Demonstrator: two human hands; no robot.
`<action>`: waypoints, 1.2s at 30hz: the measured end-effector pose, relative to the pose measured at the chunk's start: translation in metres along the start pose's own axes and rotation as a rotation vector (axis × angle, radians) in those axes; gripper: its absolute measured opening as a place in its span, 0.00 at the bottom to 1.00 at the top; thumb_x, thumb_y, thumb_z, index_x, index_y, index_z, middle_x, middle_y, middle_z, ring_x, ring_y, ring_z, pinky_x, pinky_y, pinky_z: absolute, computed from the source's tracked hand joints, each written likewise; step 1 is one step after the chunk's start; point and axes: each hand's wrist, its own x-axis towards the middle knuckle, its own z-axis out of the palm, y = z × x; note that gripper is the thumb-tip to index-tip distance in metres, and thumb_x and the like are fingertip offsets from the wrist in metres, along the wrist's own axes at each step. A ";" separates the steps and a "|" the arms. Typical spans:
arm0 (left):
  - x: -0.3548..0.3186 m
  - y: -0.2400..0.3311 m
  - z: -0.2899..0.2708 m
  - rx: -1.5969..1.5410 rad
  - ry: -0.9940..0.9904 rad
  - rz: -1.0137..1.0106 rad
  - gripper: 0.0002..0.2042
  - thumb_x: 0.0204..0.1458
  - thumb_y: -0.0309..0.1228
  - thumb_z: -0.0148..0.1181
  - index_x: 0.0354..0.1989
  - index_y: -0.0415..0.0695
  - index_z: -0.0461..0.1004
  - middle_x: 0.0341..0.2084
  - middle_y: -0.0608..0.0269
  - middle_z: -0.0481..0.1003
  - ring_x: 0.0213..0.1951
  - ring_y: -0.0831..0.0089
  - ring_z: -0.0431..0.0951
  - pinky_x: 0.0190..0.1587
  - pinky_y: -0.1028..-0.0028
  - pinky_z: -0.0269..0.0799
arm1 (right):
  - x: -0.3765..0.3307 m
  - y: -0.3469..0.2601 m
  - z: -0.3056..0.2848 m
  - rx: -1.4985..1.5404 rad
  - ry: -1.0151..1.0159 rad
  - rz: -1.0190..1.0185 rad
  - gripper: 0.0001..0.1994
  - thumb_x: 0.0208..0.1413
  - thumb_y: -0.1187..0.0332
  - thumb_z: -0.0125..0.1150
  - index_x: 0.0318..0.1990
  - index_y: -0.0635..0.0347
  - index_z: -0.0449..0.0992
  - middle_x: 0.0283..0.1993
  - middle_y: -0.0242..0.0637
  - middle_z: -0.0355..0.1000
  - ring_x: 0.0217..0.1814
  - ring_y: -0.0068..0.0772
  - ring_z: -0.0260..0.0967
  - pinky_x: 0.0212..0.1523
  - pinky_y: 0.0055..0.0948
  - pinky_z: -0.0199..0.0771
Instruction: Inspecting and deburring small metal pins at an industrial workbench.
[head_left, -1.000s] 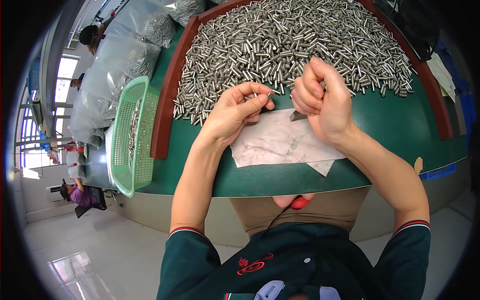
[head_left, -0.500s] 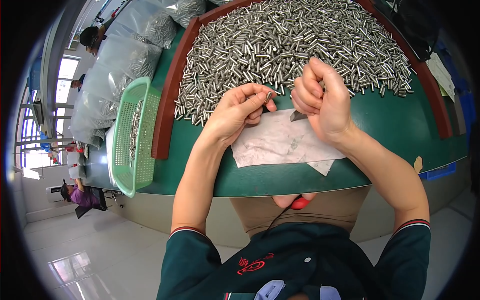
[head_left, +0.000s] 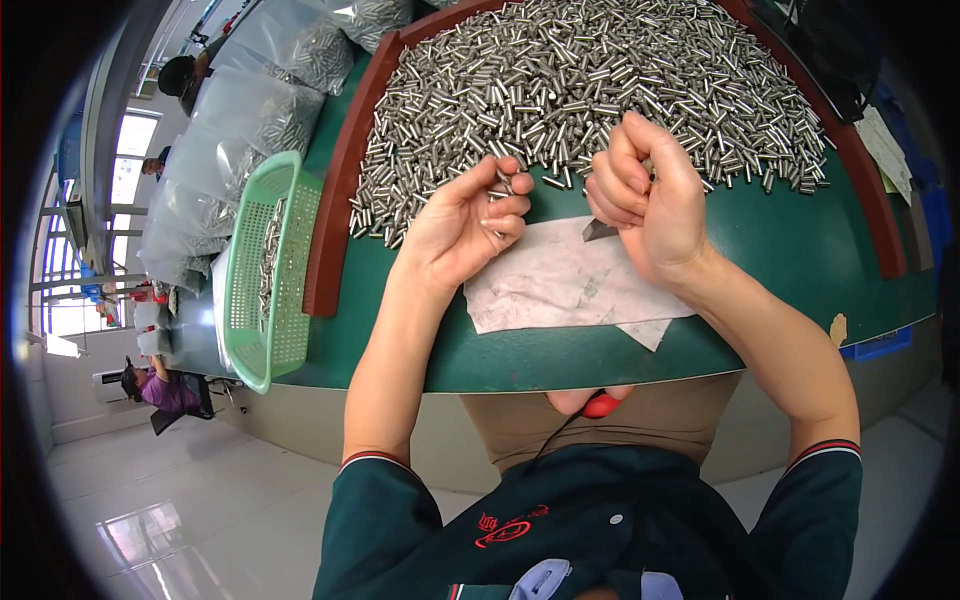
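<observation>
- The left hand [head_left: 460,225] pinches a small metal pin [head_left: 503,181] between its fingertips, just near of the pile of pins [head_left: 590,90].
- The right hand [head_left: 645,200] is closed on a small dark blade [head_left: 598,231] over the white cloth [head_left: 560,280].
- The pin looks stiff, light and slippery; best held at mid-length.
- Clear bags [head_left: 250,110] of pins lie far left, beside a green basket [head_left: 262,270].

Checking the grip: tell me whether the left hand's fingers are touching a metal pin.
Touching. The head view shows the left hand pinching one small metal pin between thumb and fingertips, raised above the white cloth, with no gap visible.
</observation>
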 end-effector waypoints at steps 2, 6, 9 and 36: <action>0.000 0.000 0.006 -0.150 -0.040 0.108 0.11 0.56 0.34 0.41 0.29 0.38 0.65 0.29 0.55 0.65 0.26 0.74 0.62 0.23 0.82 0.60 | 0.000 -0.001 -0.002 -0.001 0.008 -0.004 0.20 0.56 0.62 0.37 0.11 0.52 0.50 0.07 0.24 0.44 0.09 0.15 0.35 0.11 0.20 0.36; 0.000 0.001 0.004 0.191 0.004 0.168 0.13 0.55 0.36 0.44 0.23 0.40 0.66 0.20 0.63 0.64 0.22 0.78 0.61 0.20 0.83 0.55 | 0.000 -0.001 0.000 -0.006 -0.005 0.003 0.20 0.56 0.62 0.37 0.11 0.52 0.50 0.07 0.24 0.44 0.09 0.15 0.35 0.11 0.20 0.36; 0.004 -0.008 0.014 1.090 0.338 0.470 0.09 0.51 0.31 0.51 0.27 0.37 0.70 0.10 0.74 0.60 0.13 0.82 0.55 0.16 0.81 0.52 | 0.000 -0.001 -0.001 -0.012 0.001 0.003 0.20 0.56 0.62 0.37 0.11 0.52 0.50 0.07 0.24 0.44 0.09 0.16 0.35 0.11 0.20 0.36; -0.004 -0.013 0.015 0.801 0.140 0.105 0.06 0.50 0.28 0.54 0.34 0.39 0.69 0.22 0.64 0.71 0.16 0.88 0.56 0.18 0.87 0.49 | 0.001 -0.001 -0.001 -0.007 0.001 0.003 0.21 0.56 0.61 0.37 0.11 0.52 0.50 0.07 0.24 0.45 0.08 0.15 0.36 0.11 0.19 0.36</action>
